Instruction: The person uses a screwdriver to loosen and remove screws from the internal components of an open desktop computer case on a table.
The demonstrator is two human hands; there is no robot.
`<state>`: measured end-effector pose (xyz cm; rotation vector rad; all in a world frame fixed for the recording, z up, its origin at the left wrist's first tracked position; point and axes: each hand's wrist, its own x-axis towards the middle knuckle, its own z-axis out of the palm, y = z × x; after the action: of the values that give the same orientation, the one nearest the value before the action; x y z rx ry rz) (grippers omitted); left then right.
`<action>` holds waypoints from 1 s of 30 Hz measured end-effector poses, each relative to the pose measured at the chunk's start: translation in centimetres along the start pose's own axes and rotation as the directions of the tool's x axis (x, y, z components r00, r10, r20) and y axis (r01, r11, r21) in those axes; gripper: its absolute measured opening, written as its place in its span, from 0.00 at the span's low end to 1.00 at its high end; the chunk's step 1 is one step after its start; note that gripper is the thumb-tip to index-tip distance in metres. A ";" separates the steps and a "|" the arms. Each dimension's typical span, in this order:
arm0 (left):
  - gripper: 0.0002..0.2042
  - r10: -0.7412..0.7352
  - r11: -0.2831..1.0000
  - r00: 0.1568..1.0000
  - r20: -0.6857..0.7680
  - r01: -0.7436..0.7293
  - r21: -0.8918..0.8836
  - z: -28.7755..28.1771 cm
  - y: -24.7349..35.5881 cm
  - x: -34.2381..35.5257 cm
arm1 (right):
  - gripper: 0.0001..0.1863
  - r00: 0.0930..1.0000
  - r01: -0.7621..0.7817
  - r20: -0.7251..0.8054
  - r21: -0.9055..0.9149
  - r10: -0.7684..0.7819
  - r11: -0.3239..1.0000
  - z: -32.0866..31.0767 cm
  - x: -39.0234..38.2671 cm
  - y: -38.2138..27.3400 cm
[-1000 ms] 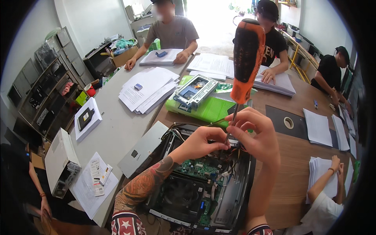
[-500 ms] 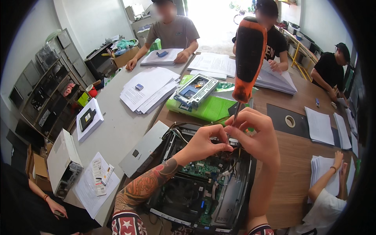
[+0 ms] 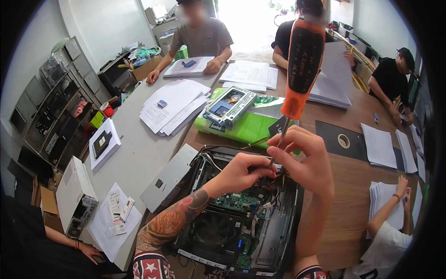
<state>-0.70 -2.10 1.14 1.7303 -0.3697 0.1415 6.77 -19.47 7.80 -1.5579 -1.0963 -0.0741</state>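
Note:
An orange and black screwdriver (image 3: 302, 69) stands nearly upright, handle up, its thin shaft running down between my hands. My right hand (image 3: 304, 160) pinches the shaft below the handle. Lower down, the fingers of my left hand (image 3: 244, 169) are closed around the shaft's lower part; the tip is hidden behind them. Both hands are over an opened desktop computer case (image 3: 278, 253). Inside it show a green circuit board (image 3: 232, 201), a black fan (image 3: 211, 230) and several cables. A grey side panel (image 3: 169, 179) leans at the case's left.
Behind the case, a metal drive cage (image 3: 231, 106) rests on a green package (image 3: 246, 129). Paper stacks (image 3: 172, 107) lie about the tables. A tape roll (image 3: 344, 141) sits on a dark mat at the right. Another computer case (image 3: 76, 190) stands at left. Several people work around the tables.
The screwdriver's handle has turned about its axis and tilted slightly right. My hands stay nearly in place. Across the table at right, a person has lifted sheets off a paper stack.

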 end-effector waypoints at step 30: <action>0.14 -0.026 0.996 0.997 -0.077 0.020 -0.086 -1.6 -0.7 -0.3 | 0.04 0.999 -0.043 -0.030 -0.029 0.043 0.999 -0.6 -0.2 0.0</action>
<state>-0.56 -0.40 0.73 1.6396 -0.2940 0.1742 6.98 -20.03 7.90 -1.6018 -1.0423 -0.0845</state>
